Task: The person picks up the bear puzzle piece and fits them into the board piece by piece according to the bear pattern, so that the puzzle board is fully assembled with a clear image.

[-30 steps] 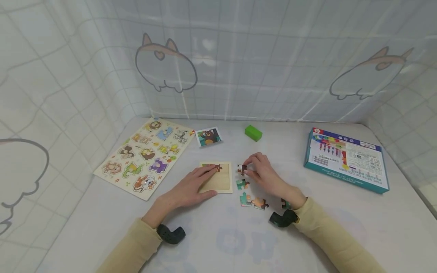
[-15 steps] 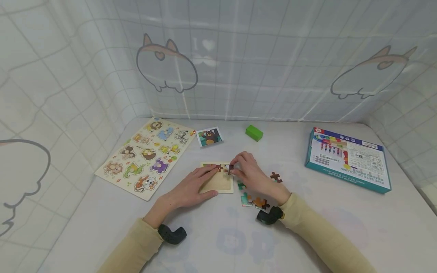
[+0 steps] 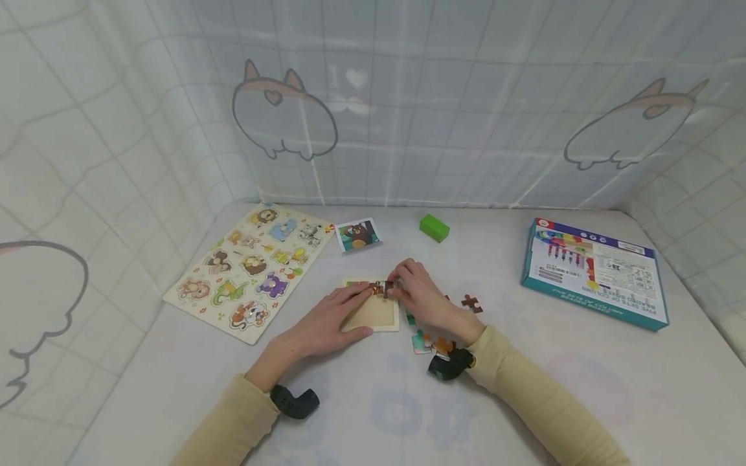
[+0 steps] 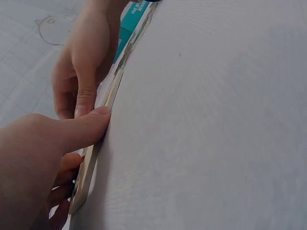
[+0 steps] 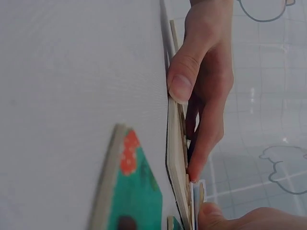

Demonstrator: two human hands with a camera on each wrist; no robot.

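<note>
A small square wooden puzzle tray (image 3: 380,316) lies in front of me in the head view, with joined brown puzzle pieces (image 3: 375,288) along its far edge. My left hand (image 3: 323,323) rests over the tray's left side, fingers on the pieces, its thumb (image 4: 86,127) at the near rim. With thumb and fingertips my right hand (image 3: 428,299) pinches a dark brown puzzle piece (image 3: 388,288) at the tray's far right corner. Several loose pieces lie right of the tray, among them a teal one (image 3: 420,343) and a brown one (image 3: 472,303); my right hand partly covers some.
An animal peg puzzle board (image 3: 247,275) lies at the left. Behind the tray are a bear picture card (image 3: 358,235) and a green block (image 3: 434,228). A flat teal-edged box (image 3: 594,275) lies at the right, and a patterned curtain (image 3: 431,116) hangs behind.
My right hand has carried the puzzle piece left from beside the tray to its far right corner, against the joined pieces. The left hand has stayed in place.
</note>
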